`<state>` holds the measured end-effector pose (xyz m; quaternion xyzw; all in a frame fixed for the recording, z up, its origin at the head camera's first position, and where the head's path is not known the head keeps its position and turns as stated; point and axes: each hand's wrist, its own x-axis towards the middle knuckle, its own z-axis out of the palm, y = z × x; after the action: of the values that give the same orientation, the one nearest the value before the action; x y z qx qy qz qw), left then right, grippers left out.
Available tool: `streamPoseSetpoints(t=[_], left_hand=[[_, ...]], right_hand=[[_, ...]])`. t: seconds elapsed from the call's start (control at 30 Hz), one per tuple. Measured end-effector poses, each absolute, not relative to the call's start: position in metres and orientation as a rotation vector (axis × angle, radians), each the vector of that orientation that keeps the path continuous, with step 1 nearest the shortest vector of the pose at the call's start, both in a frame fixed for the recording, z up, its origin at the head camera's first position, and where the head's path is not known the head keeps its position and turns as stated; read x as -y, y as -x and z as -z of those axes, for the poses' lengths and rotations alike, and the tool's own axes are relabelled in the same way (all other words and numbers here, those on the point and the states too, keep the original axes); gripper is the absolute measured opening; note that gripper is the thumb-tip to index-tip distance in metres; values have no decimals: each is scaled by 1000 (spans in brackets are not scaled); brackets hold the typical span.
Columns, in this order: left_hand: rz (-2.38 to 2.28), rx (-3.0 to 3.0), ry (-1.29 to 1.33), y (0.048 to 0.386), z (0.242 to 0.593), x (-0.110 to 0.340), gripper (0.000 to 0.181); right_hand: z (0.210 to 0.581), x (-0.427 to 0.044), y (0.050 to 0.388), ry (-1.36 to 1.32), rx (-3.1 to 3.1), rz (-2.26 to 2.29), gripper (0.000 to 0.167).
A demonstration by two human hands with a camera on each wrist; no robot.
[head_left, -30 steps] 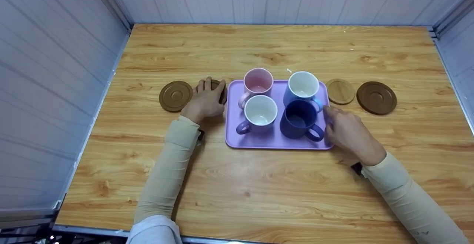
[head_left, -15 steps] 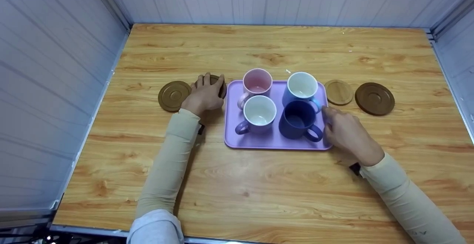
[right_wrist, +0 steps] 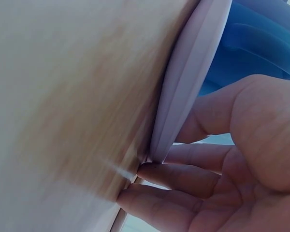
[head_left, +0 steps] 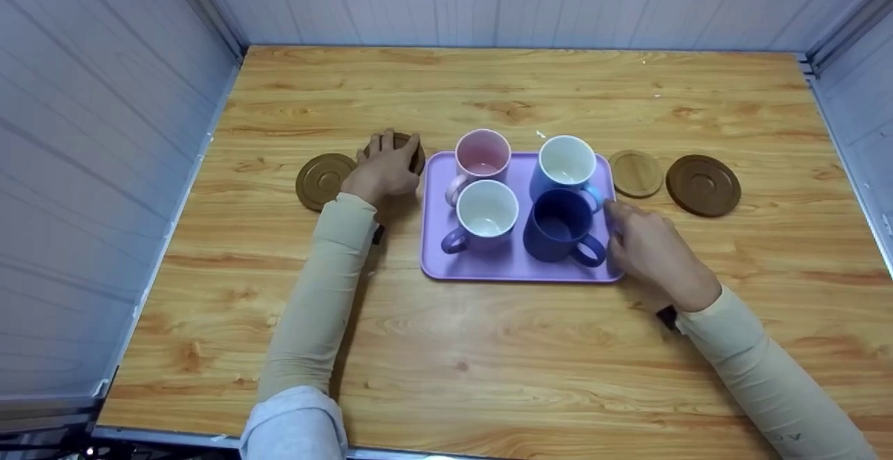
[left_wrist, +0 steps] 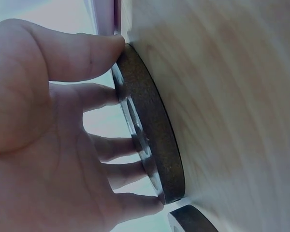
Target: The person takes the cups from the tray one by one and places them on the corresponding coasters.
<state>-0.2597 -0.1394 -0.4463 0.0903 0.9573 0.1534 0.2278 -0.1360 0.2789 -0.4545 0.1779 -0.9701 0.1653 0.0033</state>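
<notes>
I have the left hand point(head_left: 384, 172) spread, fingers nearly straight, touching a brown coaster point(left_wrist: 157, 125) on the table point(head_left: 488, 362) just left of the purple tray point(head_left: 513, 268); the right hand point(head_left: 656, 247) pinches the tray's right rim near the navy mug point(head_left: 551, 236), one of four standing there.

A round brown coaster point(left_wrist: 152, 116) lies flat just beside the far-left corner of a rectangular purple tray point(head_left: 511, 265)

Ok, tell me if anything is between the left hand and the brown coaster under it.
Nothing visible is: the left hand has its fingertips directly on the brown coaster. The neighbouring coaster and the purple tray lie on either side, not between them.
</notes>
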Motion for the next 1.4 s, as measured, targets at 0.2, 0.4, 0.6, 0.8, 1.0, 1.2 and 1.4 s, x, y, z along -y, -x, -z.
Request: streamPoseSetpoints(t=[0.2, 0.4, 0.6, 0.8, 1.0, 1.2, 1.4], left_hand=[[-456, -2631, -230, 270, 448, 142, 88], [-489, -2612, -222, 281, 447, 144, 88], [-525, -2589, -207, 293, 444, 143, 86], [-532, -2595, -212, 301, 445, 139, 86], [-553, -2599, -204, 307, 448, 133, 88], [-557, -2604, -209, 314, 448, 124, 88], [-535, -2637, -221, 321, 448, 116, 83]], right_hand=[[454, -278, 137, -564, 3038, -525, 49], [455, -276, 138, -567, 3035, -527, 48], [454, -277, 139, -559, 3047, -526, 50], [457, -277, 139, -588, 3004, -535, 47], [459, -278, 138, -580, 3017, -544, 46], [458, -279, 138, -595, 3018, -532, 46], [456, -279, 137, -589, 3021, -547, 48]])
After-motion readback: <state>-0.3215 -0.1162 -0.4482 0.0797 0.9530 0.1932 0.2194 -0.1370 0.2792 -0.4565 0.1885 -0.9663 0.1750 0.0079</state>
